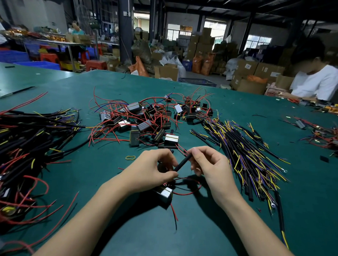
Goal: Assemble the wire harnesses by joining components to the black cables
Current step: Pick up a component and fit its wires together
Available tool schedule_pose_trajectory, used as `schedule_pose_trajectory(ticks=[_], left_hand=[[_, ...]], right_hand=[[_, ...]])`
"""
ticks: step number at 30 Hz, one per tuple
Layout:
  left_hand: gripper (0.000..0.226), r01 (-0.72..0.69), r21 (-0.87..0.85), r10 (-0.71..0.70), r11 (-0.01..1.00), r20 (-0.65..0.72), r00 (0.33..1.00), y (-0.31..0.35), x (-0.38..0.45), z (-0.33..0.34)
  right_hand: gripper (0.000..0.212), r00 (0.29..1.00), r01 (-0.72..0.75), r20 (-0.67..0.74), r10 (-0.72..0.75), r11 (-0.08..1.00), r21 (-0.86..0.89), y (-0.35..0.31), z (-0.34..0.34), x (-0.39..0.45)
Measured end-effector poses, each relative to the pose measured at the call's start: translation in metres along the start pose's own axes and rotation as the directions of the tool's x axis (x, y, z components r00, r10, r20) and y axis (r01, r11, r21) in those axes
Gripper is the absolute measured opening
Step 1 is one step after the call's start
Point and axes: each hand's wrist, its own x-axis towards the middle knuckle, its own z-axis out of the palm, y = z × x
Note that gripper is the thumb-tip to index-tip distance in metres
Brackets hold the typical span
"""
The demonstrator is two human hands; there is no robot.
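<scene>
Two hands hold one black tube over the green table.

The left hand pinches the lower end of the tube; the right hand pinches its upper end, so it slants up to the right. A small module with red wires lies just below the left hand. Loose modules are heaped beyond, black cables lie to the right, and a tangled heap lies to the left.
</scene>
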Motion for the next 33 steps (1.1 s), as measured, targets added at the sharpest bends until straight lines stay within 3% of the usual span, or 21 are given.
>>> schedule_pose_trajectory(ticks=[3,7,11,15,20,27,33], left_hand=[[0.018,-0.011,-0.078,0.004,0.997,-0.091,0.996,0.007,0.001,0.006],[0.004,-0.063,-0.089,0.041,0.994,-0.228,0.973,0.016,0.001,0.014],[0.015,-0.023,-0.030,0.016,0.999,-0.202,0.979,0.014,0.001,0.010],[0.024,-0.033,0.053,0.044,0.998,-0.211,0.976,0.015,-0.001,0.008],[0.004,-0.048,-0.057,0.033,0.997,-0.237,0.971,0.021,-0.001,0.012],[0.017,-0.077,-0.047,0.062,0.996,-0.263,0.963,0.027,-0.002,0.009],[0.013,-0.122,-0.095,0.095,0.988,-0.249,0.964,0.028,-0.002,0.005]], right_hand=[[0.014,1.000,0.020,0.020,-0.020,1.000,0.013,-0.001,0.003,-0.001],[0.014,0.999,0.042,0.021,-0.042,0.999,0.001,-0.003,0.008,-0.002],[0.017,0.998,0.024,-0.054,-0.018,0.994,0.105,-0.005,0.006,0.000],[0.018,0.999,0.017,-0.044,-0.012,0.991,0.133,-0.005,0.009,0.000],[0.018,0.999,0.034,-0.029,-0.031,0.994,0.101,-0.010,0.006,0.000],[0.021,0.997,0.051,-0.059,-0.043,0.988,0.147,-0.014,0.009,0.000],[0.020,1.000,0.016,-0.026,-0.011,0.985,0.174,-0.014,0.011,-0.001]])
